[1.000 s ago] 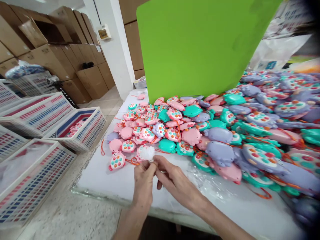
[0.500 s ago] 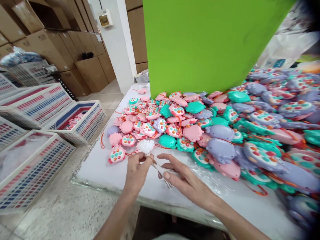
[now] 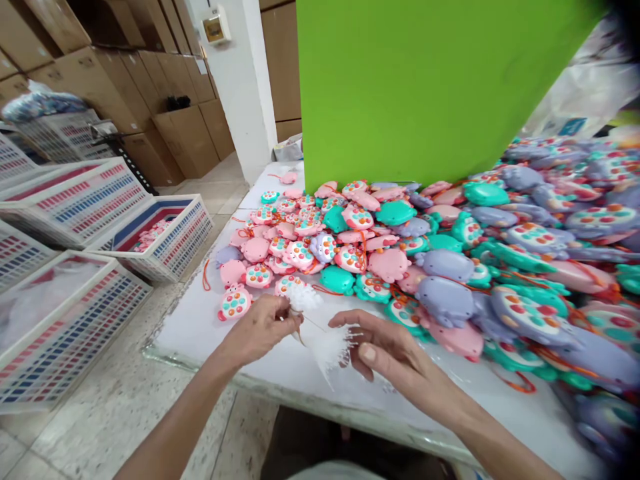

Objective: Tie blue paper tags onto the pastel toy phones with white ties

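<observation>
My left hand point(image 3: 265, 327) is closed in a pinch on a bundle of thin white plastic strands point(image 3: 325, 347). Knobby white ends cluster above the fingers, while the other ends fan out toward the right. A thin brown band point(image 3: 301, 335) loops at the pinched part, looking like a rubber band. Curved and apart, the fingers of my right hand point(image 3: 383, 343) are beside the fanned tips; whether they touch them I cannot tell. Just beyond the bundle lie palm-sized animal-shaped toys, among them a pink one with coloured buttons point(image 3: 235, 302) and a teal one point(image 3: 337, 281).
A large heap of purple, teal and pink toys point(image 3: 445, 297) covers the right of the white table point(image 3: 200, 337). Behind it rises a green panel point(image 3: 425, 87). Plastic baskets point(image 3: 75, 333) stand on the floor at left, with cardboard boxes point(image 3: 190, 133) behind.
The white strands have spread into a fan between my hands. My left hand has turned and shifted slightly left; my right hand has moved right, away from it.
</observation>
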### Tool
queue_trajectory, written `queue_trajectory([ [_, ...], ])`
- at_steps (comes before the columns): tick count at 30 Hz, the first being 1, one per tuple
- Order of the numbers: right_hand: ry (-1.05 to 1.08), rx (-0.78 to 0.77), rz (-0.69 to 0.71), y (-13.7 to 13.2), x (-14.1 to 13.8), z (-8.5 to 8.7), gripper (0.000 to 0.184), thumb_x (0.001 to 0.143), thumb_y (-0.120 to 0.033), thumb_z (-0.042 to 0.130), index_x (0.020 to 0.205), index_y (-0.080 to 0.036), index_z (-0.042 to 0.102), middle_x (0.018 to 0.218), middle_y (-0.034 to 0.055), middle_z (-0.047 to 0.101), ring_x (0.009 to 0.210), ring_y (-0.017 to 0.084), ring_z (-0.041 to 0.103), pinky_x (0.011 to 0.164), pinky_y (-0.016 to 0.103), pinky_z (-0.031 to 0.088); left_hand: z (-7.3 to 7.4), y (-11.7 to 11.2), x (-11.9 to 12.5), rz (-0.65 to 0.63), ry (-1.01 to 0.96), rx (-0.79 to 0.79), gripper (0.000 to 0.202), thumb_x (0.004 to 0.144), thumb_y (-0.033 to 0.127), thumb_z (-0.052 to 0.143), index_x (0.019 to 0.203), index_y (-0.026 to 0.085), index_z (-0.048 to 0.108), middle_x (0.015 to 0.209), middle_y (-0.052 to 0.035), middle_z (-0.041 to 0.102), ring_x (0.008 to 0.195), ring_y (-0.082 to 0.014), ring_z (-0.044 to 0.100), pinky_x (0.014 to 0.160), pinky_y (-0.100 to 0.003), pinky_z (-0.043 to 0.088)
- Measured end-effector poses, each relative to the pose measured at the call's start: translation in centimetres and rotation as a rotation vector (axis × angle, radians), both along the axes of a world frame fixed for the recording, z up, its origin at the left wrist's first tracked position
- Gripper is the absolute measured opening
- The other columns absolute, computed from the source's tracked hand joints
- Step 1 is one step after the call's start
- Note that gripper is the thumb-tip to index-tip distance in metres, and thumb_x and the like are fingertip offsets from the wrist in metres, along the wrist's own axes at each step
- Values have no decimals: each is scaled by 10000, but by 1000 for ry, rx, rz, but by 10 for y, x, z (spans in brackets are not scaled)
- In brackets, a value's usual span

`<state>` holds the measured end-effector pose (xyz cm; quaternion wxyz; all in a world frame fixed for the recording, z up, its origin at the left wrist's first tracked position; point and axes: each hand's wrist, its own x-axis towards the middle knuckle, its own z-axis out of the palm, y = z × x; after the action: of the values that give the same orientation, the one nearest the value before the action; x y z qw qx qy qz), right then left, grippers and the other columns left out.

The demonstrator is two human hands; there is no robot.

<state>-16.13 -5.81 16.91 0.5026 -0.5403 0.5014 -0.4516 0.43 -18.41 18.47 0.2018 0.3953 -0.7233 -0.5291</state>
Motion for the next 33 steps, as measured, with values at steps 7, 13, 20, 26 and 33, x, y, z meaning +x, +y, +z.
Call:
queue_trajectory([
  [7,-10,-100,-148,11,12,-4,447,778,-448,529,1176,-262,447,733,11,504,666,162,474,587,277,372,-16,18,-22,179,363,487,197,635,344,604,640,154,551,598,9,518,524,-104,432,534,-234,362],
  [13,-479,-66,-370,1,5,-1,326,804,-476,464,982,-208,512,548,-69,347,389,59,254,401,221,231,-24,19,-16,125,58,-275,193,718,265,522,544,186,494,556,18,439,575,-135,381,564,-248,297],
  [20,358,-321,-300,3,15,-18,305,858,-239,424,1162,-213,407,779,38,610,598,136,555,540,243,462,-18,29,-22,-33,200,238,201,741,294,529,608,147,563,590,-4,531,622,-137,478,614,-243,353],
  [26,679,-514,-228,11,26,-34,519,843,-119,392,1323,-239,236,1127,93,577,951,193,583,788,305,482,-29,35,-38,278,463,540,234,629,349,656,686,134,584,480,51,454,440,-74,389,491,-219,324],
  [33,392,-360,-443,7,30,-39,185,855,-189,436,1022,-204,513,724,18,608,603,130,563,569,223,465,-34,34,-39,220,339,221,249,753,331,528,575,159,508,444,64,407,439,-78,377,507,-219,317],
])
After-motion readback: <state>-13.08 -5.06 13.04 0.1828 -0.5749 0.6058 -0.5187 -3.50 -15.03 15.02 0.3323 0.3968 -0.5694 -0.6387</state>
